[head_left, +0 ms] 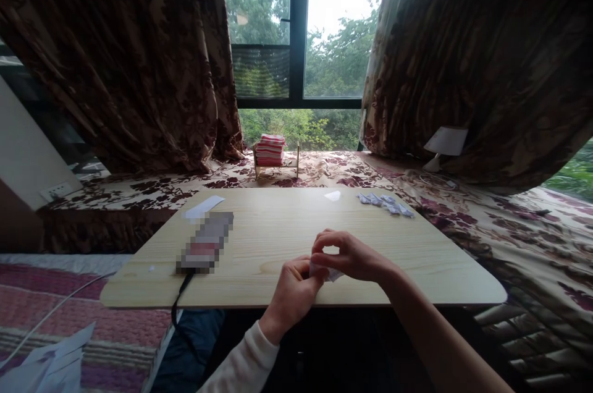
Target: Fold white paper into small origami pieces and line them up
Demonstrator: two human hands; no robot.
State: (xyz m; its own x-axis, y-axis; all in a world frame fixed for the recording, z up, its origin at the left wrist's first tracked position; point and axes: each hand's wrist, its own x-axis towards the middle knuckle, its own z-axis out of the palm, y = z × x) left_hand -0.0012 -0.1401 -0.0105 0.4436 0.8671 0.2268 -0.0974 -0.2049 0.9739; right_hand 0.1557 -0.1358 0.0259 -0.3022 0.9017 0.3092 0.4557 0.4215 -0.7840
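Over the near part of the pale wooden table (259, 245), my left hand (296, 291) pinches a small white piece of paper (332, 274) between thumb and curled fingers. From the right, my right hand (354, 255) grips the same paper, its thumb and index finger bent into a ring. My fingers cover much of the paper, so its full shape is hidden. Several small folded papers (386, 202) lie in a cluster at the table's far right. A flat white paper strip (204, 207) rests at the far left.
A pixelated dark rectangular device (206, 243) with a black cable (181, 294) lies on the left of the table. White paper sheets (55, 362) are on the bed at lower left. Beyond the table, a small rack (297, 161) holds folded red-striped cloths (270, 151); a lamp (445, 141) stands right.
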